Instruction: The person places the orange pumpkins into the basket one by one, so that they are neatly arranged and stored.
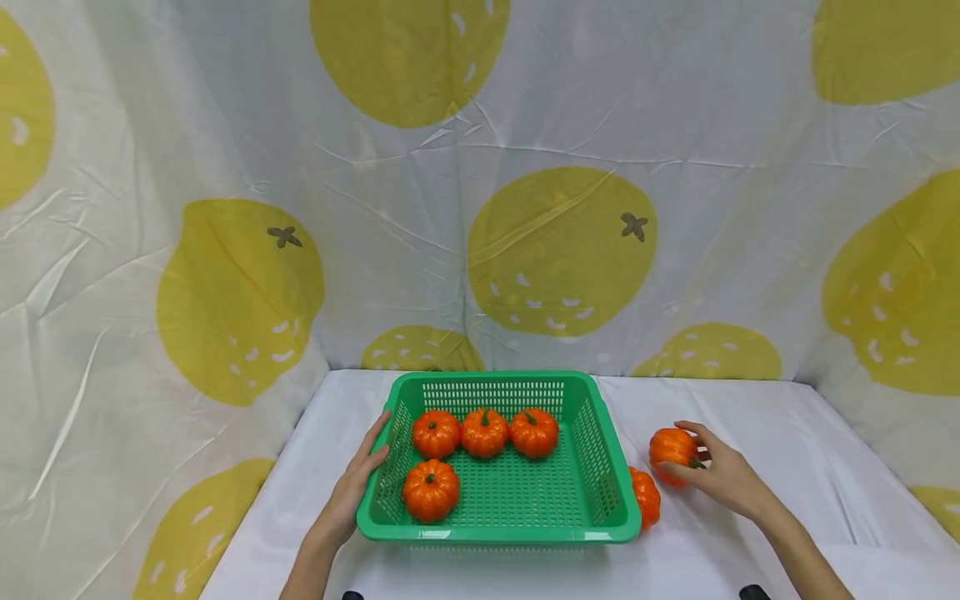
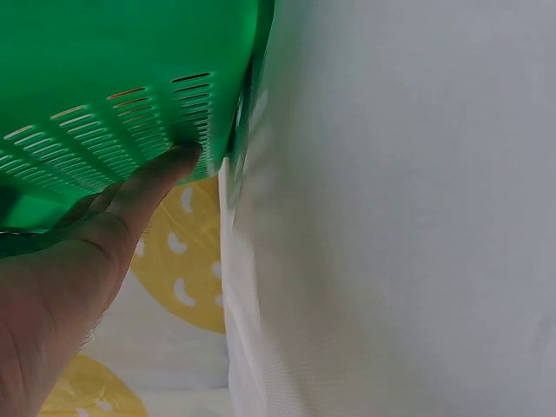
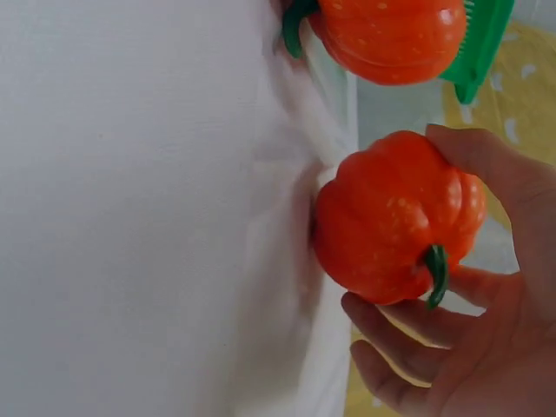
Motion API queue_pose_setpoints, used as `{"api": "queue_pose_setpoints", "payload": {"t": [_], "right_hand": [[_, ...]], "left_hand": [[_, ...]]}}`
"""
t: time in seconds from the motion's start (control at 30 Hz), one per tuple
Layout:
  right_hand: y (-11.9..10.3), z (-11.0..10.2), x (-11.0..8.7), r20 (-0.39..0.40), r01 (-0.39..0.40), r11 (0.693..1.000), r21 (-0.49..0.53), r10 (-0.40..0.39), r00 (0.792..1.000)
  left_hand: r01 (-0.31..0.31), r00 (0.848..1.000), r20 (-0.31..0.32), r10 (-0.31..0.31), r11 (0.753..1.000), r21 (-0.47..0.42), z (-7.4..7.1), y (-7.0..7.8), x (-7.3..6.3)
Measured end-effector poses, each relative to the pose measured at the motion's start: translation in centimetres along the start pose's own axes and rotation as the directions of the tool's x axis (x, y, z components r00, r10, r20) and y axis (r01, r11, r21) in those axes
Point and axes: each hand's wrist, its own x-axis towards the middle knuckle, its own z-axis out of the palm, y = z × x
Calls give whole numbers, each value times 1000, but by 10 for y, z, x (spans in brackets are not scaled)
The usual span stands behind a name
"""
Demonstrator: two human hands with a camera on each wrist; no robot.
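A green plastic basket (image 1: 495, 533) stands on the white cloth with several small orange pumpkins inside, three of them in a row (image 1: 484, 433) at the back and one pumpkin (image 1: 431, 492) at the front left. My left hand (image 1: 348, 492) lies along the basket's left side, straight fingers (image 2: 156, 182) touching its slotted outer wall. To the right of the basket, my right hand (image 1: 723, 475) holds a pumpkin (image 3: 400, 217) between thumb and fingers, its green stem facing the palm. Another pumpkin (image 1: 646, 498) sits against the basket's right side, partly hidden by the rim.
White cloth (image 1: 787, 467) covers the table. A lemon-print curtain (image 1: 405, 250) hangs behind and along both sides. Two small dark objects (image 1: 753, 592) poke in at the bottom edge of the head view.
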Motion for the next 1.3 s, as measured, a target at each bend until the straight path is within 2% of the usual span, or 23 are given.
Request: {"api": "queue_pose_setpoints", "payload": {"t": [0.27, 0.43, 0.63, 0.9, 1.07, 1.3], "right_hand": [[1, 17, -2, -18, 2, 997, 76, 0, 1000], [6, 13, -6, -38, -2, 999, 47, 4, 999], [14, 12, -5, -20, -3, 999, 32, 4, 1000], [15, 19, -5, -126, 51, 997, 55, -44, 991], [19, 14, -7, -109, 44, 998, 49, -39, 993], [22, 13, -12, -53, -11, 996, 92, 16, 998]], "left_hand": [[1, 1000, 2, -1, 1000, -7, 0, 0, 0], [2, 1000, 6, -2, 1000, -5, 0, 0, 0], [2, 1000, 0, -2, 1000, 14, 0, 1, 0], [1, 1000, 3, -1, 1000, 13, -1, 0, 0], [2, 1000, 4, -2, 1000, 18, 0, 0, 0], [2, 1000, 1, -2, 1000, 13, 0, 0, 0]]}}
